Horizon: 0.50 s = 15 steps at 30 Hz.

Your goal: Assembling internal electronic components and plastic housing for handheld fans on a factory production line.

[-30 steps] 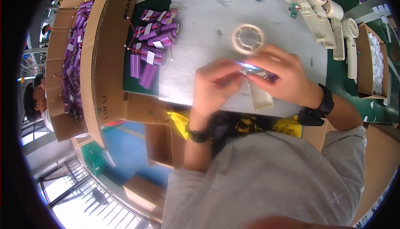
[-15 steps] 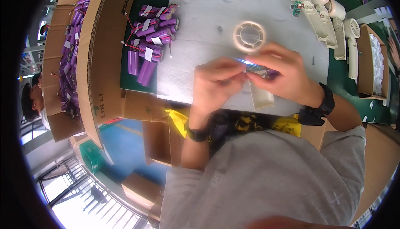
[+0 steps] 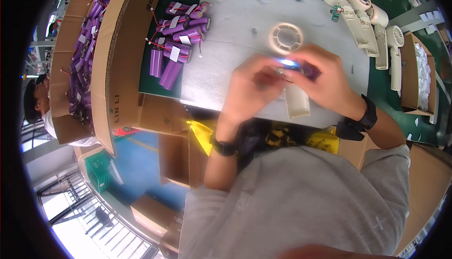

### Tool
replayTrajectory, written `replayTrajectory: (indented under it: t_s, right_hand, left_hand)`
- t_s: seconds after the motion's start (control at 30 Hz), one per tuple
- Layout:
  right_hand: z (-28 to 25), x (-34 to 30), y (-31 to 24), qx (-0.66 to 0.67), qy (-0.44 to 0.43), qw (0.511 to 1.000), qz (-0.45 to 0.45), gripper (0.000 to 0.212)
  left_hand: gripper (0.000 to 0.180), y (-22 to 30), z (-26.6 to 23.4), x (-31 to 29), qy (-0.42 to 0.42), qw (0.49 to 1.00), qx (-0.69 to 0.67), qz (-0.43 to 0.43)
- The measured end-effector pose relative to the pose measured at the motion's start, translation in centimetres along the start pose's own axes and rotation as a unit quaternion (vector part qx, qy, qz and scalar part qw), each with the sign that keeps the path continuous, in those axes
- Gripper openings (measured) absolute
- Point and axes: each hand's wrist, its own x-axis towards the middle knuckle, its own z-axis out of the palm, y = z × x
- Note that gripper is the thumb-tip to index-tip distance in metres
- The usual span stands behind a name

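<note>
In front of me, my right hand (image 3: 327,77) is closed round a purple battery (image 3: 310,71), partly covered by its fingers. My left hand (image 3: 252,88) pinches at a small circuit board (image 3: 281,72) beside it, its fingertips blurred. A blue-white light glows between the two hands. Below them the cream handle shell (image 3: 297,103) of a handheld fan lies on the white foam mat (image 3: 226,37). The round cream fan head (image 3: 286,38) shows just beyond my fingers. How the head and handle join is hidden by my hands.
Purple battery packs (image 3: 181,35) with red wires lie left of the mat. A cardboard box (image 3: 106,65) of more packs stands farther left. Cream fan housings (image 3: 360,23) line the right side, near a box of white pieces (image 3: 419,77). An open carton (image 3: 176,157) sits below the table.
My left hand has shifted slightly right and its fingers have lifted. The light between my hands has grown larger and brighter. The view has shifted slightly.
</note>
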Motion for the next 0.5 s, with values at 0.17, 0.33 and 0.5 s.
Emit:
replayTrajectory:
  t_s: [0.17, 0.33, 0.5]
  right_hand:
    - [-0.9, -0.1, -0.5, 0.0, -0.008, 1.0, 0.03, 0.021]
    - [-1.1, -0.8, 0.1, -0.012, -0.008, 0.999, 0.033, 0.016]
    - [-0.9, -0.9, 0.5, -0.03, 0.013, 0.999, -0.014, 0.014]
  left_hand:
    - [0.041, 0.4, 0.7, 0.2, -0.006, 0.997, 0.076, -0.006]
    - [0.04, 0.8, 0.0, 0.4, -0.039, 0.995, 0.079, -0.05]
    - [0.039, 0.6, 0.0, 0.5, -0.062, 0.995, 0.072, -0.027]
